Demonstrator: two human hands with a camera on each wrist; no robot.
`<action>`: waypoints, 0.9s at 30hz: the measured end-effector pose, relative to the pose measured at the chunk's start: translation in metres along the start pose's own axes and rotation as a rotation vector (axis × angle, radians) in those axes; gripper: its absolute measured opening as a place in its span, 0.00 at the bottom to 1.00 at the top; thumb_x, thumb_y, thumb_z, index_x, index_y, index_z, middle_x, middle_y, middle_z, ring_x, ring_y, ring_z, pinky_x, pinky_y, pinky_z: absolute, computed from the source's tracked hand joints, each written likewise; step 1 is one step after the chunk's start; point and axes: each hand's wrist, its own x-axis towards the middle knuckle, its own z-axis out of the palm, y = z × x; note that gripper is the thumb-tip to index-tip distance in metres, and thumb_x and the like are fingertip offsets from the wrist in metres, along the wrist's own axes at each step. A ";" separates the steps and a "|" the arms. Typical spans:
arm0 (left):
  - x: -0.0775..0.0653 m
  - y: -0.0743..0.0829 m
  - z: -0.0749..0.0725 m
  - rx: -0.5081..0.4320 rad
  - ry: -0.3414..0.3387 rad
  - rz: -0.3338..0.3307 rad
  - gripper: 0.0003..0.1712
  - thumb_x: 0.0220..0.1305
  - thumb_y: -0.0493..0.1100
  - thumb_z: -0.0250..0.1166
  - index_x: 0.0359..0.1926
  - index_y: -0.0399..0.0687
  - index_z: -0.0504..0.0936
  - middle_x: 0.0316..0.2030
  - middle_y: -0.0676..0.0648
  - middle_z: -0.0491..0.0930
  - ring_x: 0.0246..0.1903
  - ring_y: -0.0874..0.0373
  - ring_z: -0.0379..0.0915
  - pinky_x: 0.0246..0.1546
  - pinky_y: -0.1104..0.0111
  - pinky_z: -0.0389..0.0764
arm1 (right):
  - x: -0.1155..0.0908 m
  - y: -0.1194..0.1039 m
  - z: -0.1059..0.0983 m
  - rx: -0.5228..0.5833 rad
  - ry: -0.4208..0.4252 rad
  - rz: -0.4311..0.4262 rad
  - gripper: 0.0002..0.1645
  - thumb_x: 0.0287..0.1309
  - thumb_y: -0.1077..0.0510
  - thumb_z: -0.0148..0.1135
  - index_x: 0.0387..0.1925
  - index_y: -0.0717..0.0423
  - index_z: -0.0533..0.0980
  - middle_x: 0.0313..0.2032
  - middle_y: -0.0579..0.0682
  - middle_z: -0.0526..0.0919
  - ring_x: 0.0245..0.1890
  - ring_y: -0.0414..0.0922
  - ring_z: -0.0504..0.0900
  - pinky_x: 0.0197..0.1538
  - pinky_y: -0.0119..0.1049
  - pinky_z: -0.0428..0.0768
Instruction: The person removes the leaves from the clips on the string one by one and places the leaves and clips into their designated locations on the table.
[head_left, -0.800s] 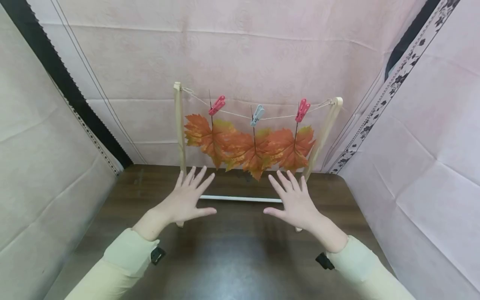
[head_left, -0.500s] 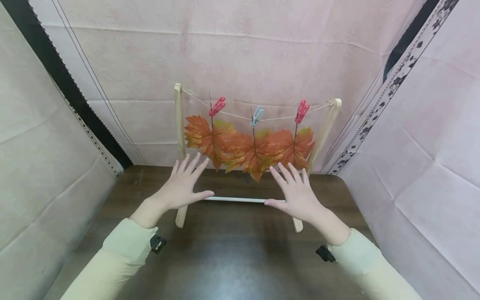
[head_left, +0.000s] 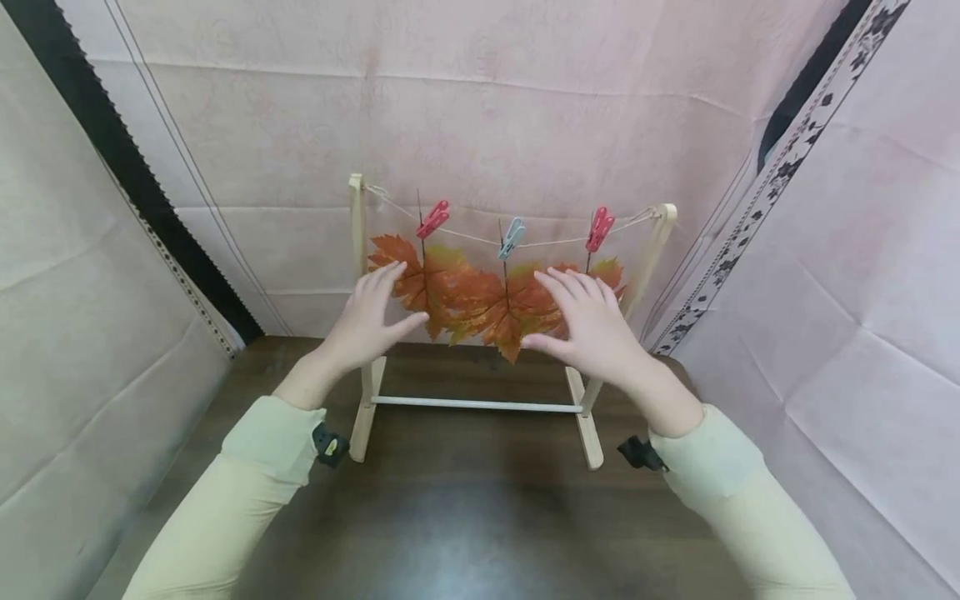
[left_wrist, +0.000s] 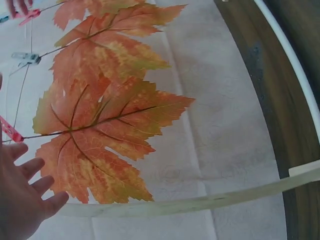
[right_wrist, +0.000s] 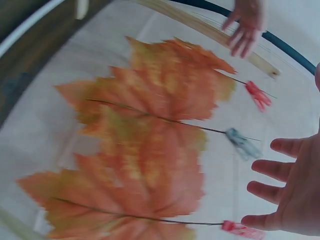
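Three orange maple leaves, the left (head_left: 437, 287), the middle (head_left: 498, 317) and the right (head_left: 606, 271), hang side by side from a string (head_left: 551, 243). Pink clothespins hold the left (head_left: 432, 218) and right (head_left: 599, 229) stems, and a light blue clothespin (head_left: 512, 238) the middle one. My left hand (head_left: 363, 317), fingers extended and holding nothing, is in front of the left leaf's edge. My right hand (head_left: 592, 329), likewise with nothing in it, partly covers the right leaf. In the left wrist view, fingers (left_wrist: 31, 170) appear below a pink clothespin; I cannot tell whether either hand touches a leaf.
The string is tied between the left wooden post (head_left: 358, 221) and the right one (head_left: 651, 258). A white rod (head_left: 476, 404) joins the wooden feet, such as the left (head_left: 363, 425), on a dark wood table (head_left: 465, 508). Pale cloth (head_left: 480, 125) surrounds the table.
Both hands have moved forward and up from over the table to the leaves, with their fingers drawn closer together. The rack's feet and rod have come into fuller view.
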 end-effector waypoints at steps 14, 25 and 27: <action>0.048 0.000 -0.001 -0.125 0.127 -0.020 0.43 0.62 0.56 0.60 0.70 0.41 0.53 0.69 0.40 0.53 0.69 0.44 0.45 0.67 0.49 0.52 | 0.083 -0.032 -0.042 0.185 -0.016 0.046 0.53 0.50 0.29 0.59 0.71 0.44 0.52 0.70 0.46 0.58 0.70 0.50 0.53 0.69 0.56 0.47; 0.078 0.002 -0.002 -0.142 0.106 -0.055 0.36 0.63 0.52 0.59 0.66 0.40 0.60 0.66 0.39 0.59 0.65 0.45 0.52 0.65 0.50 0.57 | 0.139 -0.047 -0.043 0.302 -0.123 0.062 0.52 0.50 0.36 0.64 0.71 0.45 0.51 0.70 0.49 0.57 0.71 0.48 0.54 0.69 0.51 0.56; 0.079 0.002 -0.002 -0.131 0.086 -0.065 0.34 0.63 0.52 0.59 0.64 0.39 0.62 0.65 0.39 0.60 0.65 0.46 0.52 0.64 0.50 0.59 | 0.145 -0.048 -0.042 0.332 -0.140 0.052 0.51 0.51 0.39 0.65 0.71 0.47 0.52 0.70 0.50 0.58 0.70 0.47 0.55 0.68 0.48 0.59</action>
